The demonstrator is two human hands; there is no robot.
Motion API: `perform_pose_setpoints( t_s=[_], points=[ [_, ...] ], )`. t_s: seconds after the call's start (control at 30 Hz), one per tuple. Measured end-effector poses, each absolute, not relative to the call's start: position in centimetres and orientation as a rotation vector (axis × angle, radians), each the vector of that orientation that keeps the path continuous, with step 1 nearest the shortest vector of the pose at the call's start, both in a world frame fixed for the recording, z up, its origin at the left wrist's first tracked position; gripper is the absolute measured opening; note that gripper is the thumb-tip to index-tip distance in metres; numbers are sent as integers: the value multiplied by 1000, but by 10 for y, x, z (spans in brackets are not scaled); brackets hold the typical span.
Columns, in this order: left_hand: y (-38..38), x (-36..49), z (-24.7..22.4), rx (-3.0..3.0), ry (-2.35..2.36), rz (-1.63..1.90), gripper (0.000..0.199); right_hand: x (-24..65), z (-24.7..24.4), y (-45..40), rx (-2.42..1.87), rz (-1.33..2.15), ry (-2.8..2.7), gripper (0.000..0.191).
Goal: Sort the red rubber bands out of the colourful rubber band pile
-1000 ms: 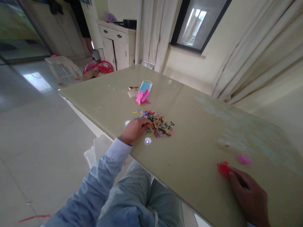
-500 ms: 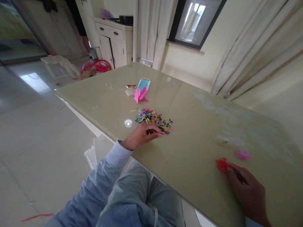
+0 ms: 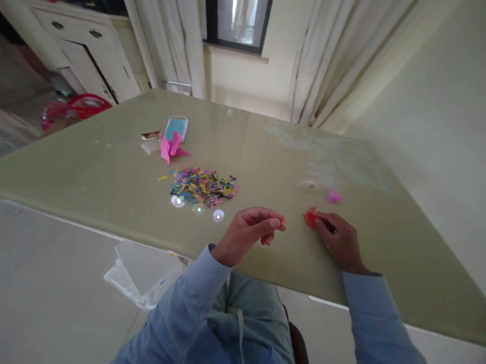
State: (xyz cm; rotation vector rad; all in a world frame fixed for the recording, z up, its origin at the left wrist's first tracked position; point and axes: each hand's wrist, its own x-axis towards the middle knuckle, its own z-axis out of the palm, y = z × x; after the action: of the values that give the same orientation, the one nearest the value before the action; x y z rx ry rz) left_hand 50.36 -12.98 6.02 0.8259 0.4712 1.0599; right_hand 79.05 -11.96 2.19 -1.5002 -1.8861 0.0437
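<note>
My left hand point(image 3: 254, 231) is closed in a pinch above the table, with a small red piece point(image 3: 282, 220) at its fingertips. To the right, my right hand point(image 3: 339, 238) pinches a bunch of red bands point(image 3: 310, 217) close to the table top. A loose heap of many-coloured bands point(image 3: 199, 186) lies left of my left hand. Just beyond my right hand is a small pink-purple cluster point(image 3: 334, 196).
On the left part of the table point(image 3: 108, 161) lie a pink folded paper point(image 3: 172, 146), a blue face mask point(image 3: 176, 128) and a small wrapper point(image 3: 150, 135). A clear plastic item point(image 3: 306, 183) is beyond my right hand. Plastic bags point(image 3: 140, 274) lie below the table edge.
My left hand has left the heap and moved right towards my right hand, with a red piece at its fingertips. The view has swung to the right.
</note>
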Motion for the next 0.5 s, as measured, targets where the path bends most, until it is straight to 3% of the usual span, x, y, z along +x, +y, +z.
perform_pose_setpoints(
  t_s=[0.5],
  points=[
    [-109, 558, 51, 1153, 688, 863, 30, 785, 32, -127, -1457, 69, -1810, 19]
  ],
)
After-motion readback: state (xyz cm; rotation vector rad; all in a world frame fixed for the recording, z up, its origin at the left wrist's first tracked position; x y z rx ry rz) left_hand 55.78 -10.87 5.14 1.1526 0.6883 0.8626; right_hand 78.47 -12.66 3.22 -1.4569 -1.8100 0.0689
